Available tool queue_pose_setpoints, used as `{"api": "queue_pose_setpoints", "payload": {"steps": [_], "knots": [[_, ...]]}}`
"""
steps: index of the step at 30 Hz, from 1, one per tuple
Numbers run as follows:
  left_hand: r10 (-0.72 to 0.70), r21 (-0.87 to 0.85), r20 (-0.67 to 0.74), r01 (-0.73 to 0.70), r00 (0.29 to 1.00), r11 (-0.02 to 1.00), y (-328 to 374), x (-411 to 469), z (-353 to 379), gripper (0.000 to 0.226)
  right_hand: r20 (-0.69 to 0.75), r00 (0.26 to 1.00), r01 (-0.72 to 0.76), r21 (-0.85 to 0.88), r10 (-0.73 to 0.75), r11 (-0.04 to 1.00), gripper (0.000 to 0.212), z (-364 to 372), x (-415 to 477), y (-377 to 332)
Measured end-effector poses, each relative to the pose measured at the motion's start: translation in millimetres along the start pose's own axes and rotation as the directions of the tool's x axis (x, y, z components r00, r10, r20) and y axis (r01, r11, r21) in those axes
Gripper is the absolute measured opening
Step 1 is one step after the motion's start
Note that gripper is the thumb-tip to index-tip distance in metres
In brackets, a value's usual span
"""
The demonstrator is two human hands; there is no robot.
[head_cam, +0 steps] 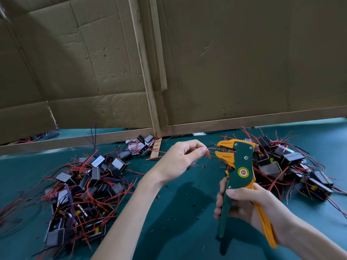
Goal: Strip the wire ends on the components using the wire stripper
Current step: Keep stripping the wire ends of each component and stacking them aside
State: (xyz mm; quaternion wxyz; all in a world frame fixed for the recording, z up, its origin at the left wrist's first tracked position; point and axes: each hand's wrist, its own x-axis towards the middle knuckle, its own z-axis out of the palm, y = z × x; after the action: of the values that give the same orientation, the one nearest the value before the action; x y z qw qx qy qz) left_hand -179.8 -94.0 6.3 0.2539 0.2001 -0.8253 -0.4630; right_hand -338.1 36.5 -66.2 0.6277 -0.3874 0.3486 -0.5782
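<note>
- Gripping the two handles of the wire stripper, the right hand sits nearest, at about 5 o'clock in the view, with the fingers curled round the green handle and the orange handle lying against the palm.
- The tool stands roughly upright above the counter, with its orange jaws parted and pointing toward 9 o'clock.
- At 9 o'clock from those jaws, the left hand pinches a thin red wire between thumb and forefinger; the other fingers are loosely curled.
- The wire end reaches the mouth of the jaws; whether it lies between them I cannot tell.
- A small grey piece shows just under the left hand, mostly hidden by the fingers.
- Tiny red and black insulation scraps lie scattered on the teal surface between the forearms.
- A large left pile of dark block components with tangled red, black and a few purple leads fills the 8 o'clock area.
- A right pile of the same parts lies at 3 o'clock, just behind the stripper.
- A few more components rest near 12 o'clock from the left hand, beside a loose wooden strip.
- Farthest back, creased cardboard panels on a wooden frame rise across the whole upper view.
</note>
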Motion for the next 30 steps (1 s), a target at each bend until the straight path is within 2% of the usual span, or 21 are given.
{"api": "queue_pose_setpoints", "payload": {"steps": [9,14,19,24,26,30], "knots": [[-0.009,-0.015,0.080,0.011,0.997,1.000,9,-3,-1,0.022,0.009,1.000,-0.016,-0.057,0.017,0.998,0.039,3,-3,-2],[-0.011,-0.021,0.114,0.013,0.993,1.000,15,-6,-2,0.022,-0.033,0.999,-0.025,-0.090,0.022,0.996,0.039,9,-5,-3],[-0.020,-0.008,0.130,0.021,0.991,1.000,19,-8,-4,0.023,-0.151,0.989,-0.019,-0.131,-0.001,0.991,0.033,22,-14,-3],[-0.041,0.009,0.121,0.041,0.992,0.999,17,-6,-2,0.024,-0.323,0.940,0.038,-0.227,-0.112,0.973,0.035,31,-14,6],[-0.074,0.000,0.123,0.075,0.990,0.997,13,-5,0,0.024,-0.289,0.953,0.028,-0.195,-0.085,0.980,0.032,31,-13,6],[-0.114,0.021,0.058,0.113,0.992,0.993,9,-5,-8,0.025,-0.135,0.990,0.050,0.049,-0.043,0.998,0.027,25,-8,-3]]}}
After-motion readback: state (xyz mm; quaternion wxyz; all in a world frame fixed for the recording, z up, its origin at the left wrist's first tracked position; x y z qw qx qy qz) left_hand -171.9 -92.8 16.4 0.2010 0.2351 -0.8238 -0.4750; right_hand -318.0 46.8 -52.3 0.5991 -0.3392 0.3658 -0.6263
